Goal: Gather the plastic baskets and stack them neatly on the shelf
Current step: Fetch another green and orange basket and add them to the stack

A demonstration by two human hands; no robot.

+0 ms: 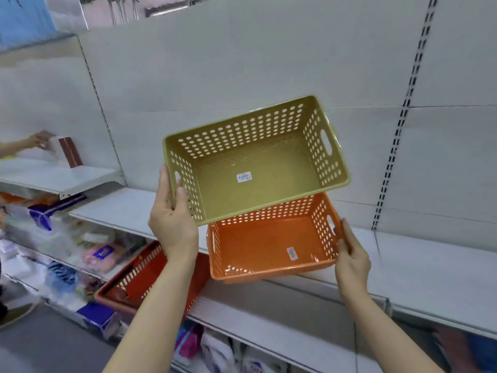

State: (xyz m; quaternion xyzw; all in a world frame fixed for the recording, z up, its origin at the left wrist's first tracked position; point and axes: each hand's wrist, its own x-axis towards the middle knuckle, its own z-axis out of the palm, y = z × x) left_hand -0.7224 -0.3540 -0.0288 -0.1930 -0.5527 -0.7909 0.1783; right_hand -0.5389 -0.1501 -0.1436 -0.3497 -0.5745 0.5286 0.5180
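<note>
Both forearms are reaching up from the bottom edge toward the orange basket (271,243). Left hand (172,219) is gripping the olive-green basket (255,162) by its left end wall, thumb curled inside over the rim, fingers behind the wall, holding it tilted in the air above and just behind the orange basket. Right hand (351,258) is holding the orange basket's right end, fingers wrapped at the handle slot, thumb along the outside. Orange basket is sitting at the front edge of the white shelf (430,270), its near rim overhanging slightly; both baskets are showing a barcode sticker on the floor. Left of and below the orange basket, a red basket (145,278) is lying on a lower shelf among packaged goods. Far left of it, another person's hand (40,140) is touching items on a higher shelf.
</note>
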